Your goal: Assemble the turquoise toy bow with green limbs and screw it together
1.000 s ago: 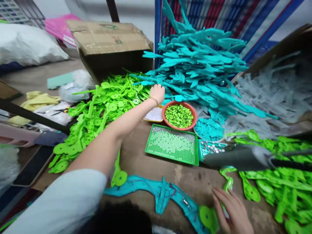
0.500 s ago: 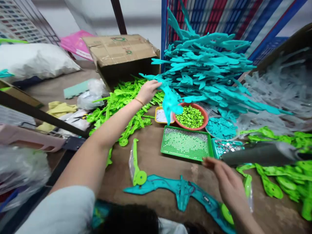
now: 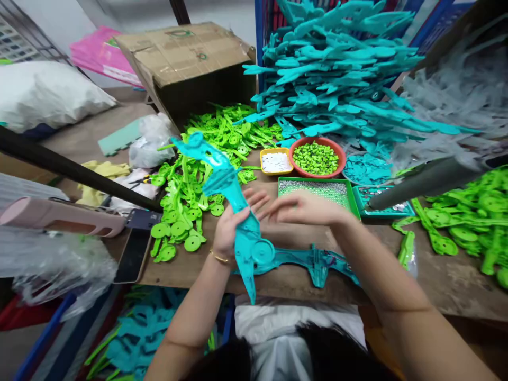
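Note:
My left hand (image 3: 230, 225) holds a turquoise bow-shaped plastic piece (image 3: 249, 227), its thumb across the middle. The piece stands slanted above the table, one end up at the left and the pointed end low. Just right of it is my right hand (image 3: 296, 207), fingers stretched out toward the left fingers, holding nothing. Behind the held piece, another turquoise bow part (image 3: 317, 264) lies along the table's front edge. Past my right hand sits a green tray (image 3: 353, 198) of small silvery bits. Beyond that are a red bowl (image 3: 317, 159) of green pieces and a yellow dish (image 3: 277, 161).
Turquoise parts (image 3: 333, 79) are piled high at the back. Green parts lie in heaps at centre left (image 3: 186, 201) and at right (image 3: 476, 217). An open cardboard box (image 3: 190, 58) stands behind. A phone (image 3: 134, 256) rests by the left edge; a dark bar (image 3: 71, 166) crosses the left side.
My left hand has come back from the pile with a turquoise piece. My right hand has moved left beside it. The view has shifted, showing more of the table's front edge.

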{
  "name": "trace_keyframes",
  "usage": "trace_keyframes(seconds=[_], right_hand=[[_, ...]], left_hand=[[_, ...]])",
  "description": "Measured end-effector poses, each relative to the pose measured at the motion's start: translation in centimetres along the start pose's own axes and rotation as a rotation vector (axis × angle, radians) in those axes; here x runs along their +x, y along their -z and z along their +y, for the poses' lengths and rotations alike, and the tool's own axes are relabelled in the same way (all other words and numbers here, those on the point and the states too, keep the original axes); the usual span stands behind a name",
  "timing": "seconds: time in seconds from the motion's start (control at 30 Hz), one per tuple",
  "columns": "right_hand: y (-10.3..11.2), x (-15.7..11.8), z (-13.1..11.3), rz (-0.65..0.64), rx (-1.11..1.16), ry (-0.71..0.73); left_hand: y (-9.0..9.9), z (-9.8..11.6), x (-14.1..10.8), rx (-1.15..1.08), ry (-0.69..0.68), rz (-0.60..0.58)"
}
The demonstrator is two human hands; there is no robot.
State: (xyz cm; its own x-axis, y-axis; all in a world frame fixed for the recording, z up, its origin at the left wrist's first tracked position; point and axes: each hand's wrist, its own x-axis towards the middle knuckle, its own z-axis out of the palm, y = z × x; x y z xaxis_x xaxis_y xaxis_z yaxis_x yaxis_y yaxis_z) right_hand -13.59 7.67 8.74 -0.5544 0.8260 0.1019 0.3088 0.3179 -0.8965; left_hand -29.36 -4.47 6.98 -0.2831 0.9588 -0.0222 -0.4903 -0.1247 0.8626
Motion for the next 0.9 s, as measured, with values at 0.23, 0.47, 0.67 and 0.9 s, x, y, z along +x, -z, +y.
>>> trace_keyframes(seconds=[0.23, 0.47, 0.67, 0.9], right_hand=[[3.9, 6.0, 2.8, 0.126, -0.17, -0.029], [5.1, 10.0, 2.6, 0.344, -0.212, -0.192], [-2.0, -2.7, -0.8, -0.125, 0.043, -0.034], [-3.8, -8.3, -0.5, -0.248, 0.122, -0.062]], left_hand=[[-0.4, -1.0, -1.1, -0.171, 0.021, 0.119], [-0.1, -1.1, -0.7, -0.199, 0.027, 0.162], [-0.8, -1.2, 0.8, -0.262, 0.021, 0.263], [-2.0, -1.8, 0.9, -0.255, -0.015, 0.319]])
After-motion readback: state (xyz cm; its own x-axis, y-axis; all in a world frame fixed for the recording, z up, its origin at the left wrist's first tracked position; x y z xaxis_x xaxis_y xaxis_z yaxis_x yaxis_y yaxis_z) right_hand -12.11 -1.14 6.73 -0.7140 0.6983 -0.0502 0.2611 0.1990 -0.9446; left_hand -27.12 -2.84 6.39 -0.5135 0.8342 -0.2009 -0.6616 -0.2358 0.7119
